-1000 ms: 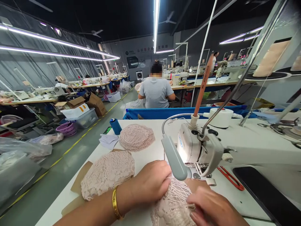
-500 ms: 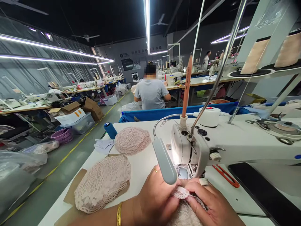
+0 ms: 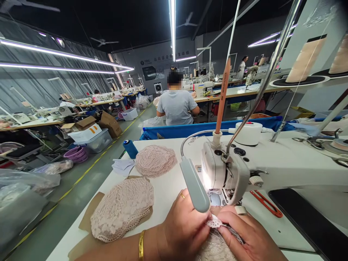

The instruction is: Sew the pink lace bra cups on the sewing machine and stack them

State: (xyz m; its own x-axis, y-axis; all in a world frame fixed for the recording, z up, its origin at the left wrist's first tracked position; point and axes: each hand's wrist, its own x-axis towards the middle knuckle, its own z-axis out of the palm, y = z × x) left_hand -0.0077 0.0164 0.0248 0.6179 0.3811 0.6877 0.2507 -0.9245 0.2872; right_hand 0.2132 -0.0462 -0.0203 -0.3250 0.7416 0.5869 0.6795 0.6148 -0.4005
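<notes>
My left hand is closed, pinching the scalloped edge of a pale pink lace piece just in front of the sewing machine. From the other side my right hand grips the same edge between thumb and forefinger. The rest of the lace hangs below, partly covered by both hands. Under the lit needle area, the metal plate shows a little beyond my fingers. A grey lamp arm hangs over my left fingertips and hides part of them.
Left of the machine lie two stacks of lace pieces, the nearer and the farther, beside a blue thread cone. Red snips and a black phone lie to the right. A co-worker sits ahead beyond the blue cloth.
The view has shifted slightly, so the table and machine sit a little further right and lower at the front. Both hands keep their hold on the lace with almost no movement.
</notes>
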